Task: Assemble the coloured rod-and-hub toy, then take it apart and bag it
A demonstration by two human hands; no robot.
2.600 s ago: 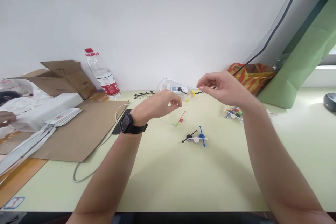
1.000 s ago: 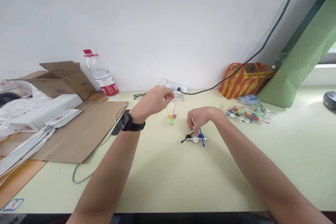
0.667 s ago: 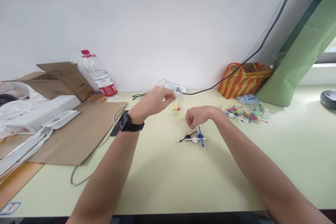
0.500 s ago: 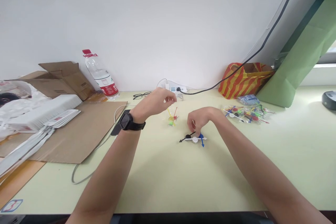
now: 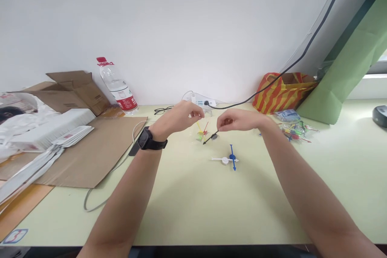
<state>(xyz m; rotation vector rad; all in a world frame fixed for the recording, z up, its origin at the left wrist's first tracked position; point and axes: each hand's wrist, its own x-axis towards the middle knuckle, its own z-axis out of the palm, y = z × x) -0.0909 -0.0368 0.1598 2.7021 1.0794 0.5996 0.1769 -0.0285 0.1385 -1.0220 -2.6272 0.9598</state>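
Observation:
My right hand (image 5: 234, 121) pinches the tail of a black arrow spinner (image 5: 214, 136), holding it tilted above the table. Below it, a white arrow spinner (image 5: 224, 160) and a blue arrow spinner (image 5: 232, 157) lie crossed on the tabletop. Further left, my left hand (image 5: 189, 113) is closed with thumb and fingertips together; whatever it grips, if anything, is too small to make out. Close under its fingertips are a yellow spinner (image 5: 200, 132), a red spinner (image 5: 205, 132) and a green spinner (image 5: 199, 138), with what looks like clear plastic around them.
Bagged colourful spinners (image 5: 294, 131) lie at the right before a striped bag (image 5: 281, 92). At the left are a cardboard sheet (image 5: 99, 149), a box (image 5: 72, 92) and a bottle (image 5: 121, 90). A power strip (image 5: 199, 101) and glasses (image 5: 161, 110) sit by the wall.
My right hand has lifted the black spinner off the table and carried it up and away, toward the yellow, red and green ones. The white and blue spinners stay put; my left hand barely moved.

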